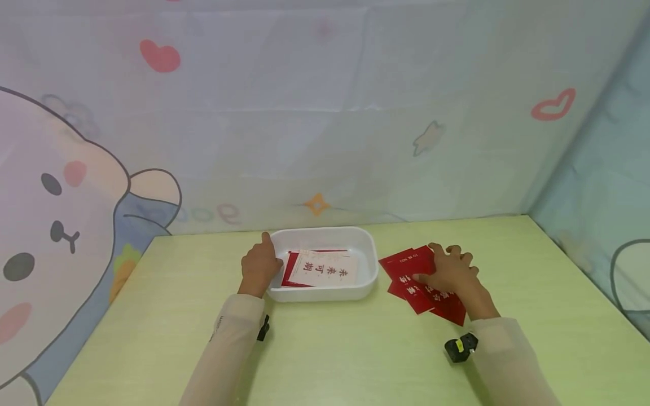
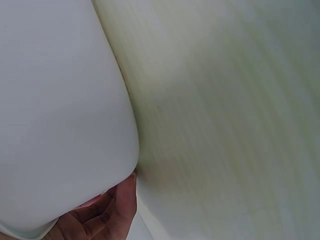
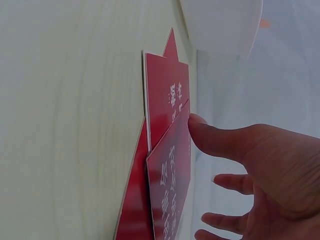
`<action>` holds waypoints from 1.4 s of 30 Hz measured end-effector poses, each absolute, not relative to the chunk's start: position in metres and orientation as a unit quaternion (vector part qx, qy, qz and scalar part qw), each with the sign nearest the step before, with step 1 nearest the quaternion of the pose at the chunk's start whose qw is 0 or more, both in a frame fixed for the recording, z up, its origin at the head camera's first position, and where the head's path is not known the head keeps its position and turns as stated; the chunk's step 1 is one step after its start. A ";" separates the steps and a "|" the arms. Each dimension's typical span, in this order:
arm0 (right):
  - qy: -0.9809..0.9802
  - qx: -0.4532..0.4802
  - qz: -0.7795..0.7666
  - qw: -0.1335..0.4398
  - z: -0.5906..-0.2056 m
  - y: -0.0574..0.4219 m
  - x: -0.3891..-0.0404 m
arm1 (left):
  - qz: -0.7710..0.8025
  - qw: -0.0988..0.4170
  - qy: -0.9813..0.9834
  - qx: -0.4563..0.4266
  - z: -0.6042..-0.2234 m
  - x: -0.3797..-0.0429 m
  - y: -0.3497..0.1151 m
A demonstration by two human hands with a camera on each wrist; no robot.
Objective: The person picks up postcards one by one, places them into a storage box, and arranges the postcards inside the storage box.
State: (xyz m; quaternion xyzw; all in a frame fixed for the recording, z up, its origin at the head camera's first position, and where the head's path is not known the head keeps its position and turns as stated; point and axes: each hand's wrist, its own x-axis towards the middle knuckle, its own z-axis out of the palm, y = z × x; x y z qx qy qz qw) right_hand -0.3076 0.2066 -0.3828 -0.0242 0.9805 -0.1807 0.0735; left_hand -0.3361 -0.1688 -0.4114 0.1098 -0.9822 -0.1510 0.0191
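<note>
My left hand point(image 1: 259, 266) grips the left end of a white rectangular tray point(image 1: 320, 294), thumb over the rim and fingers along the outside. In the left wrist view, fingertips point(image 2: 126, 197) press the outer wall near a corner. Inside the tray lie red cards and a pale card point(image 1: 325, 268) with red lettering on top. To the right of it, several red cards point(image 1: 406, 270) with light lettering overlap on the table. Over their right side my right hand point(image 1: 452, 273) is spread, with its thumb point(image 3: 220, 140) at the edge of the upper card and the other fingers apart.
The pale green table point(image 1: 325, 349) ends at a cloth backdrop point(image 1: 325, 141) printed with hearts, stars and a cartoon animal. Another cloth side point(image 1: 609, 197) stands to the right. A small black device point(image 1: 461, 348) sits at the right wrist.
</note>
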 end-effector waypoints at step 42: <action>0.976 0.013 -0.208 0.070 -0.396 0.215 -0.315 | -0.151 0.020 -0.982 0.107 -0.406 -0.332 -0.167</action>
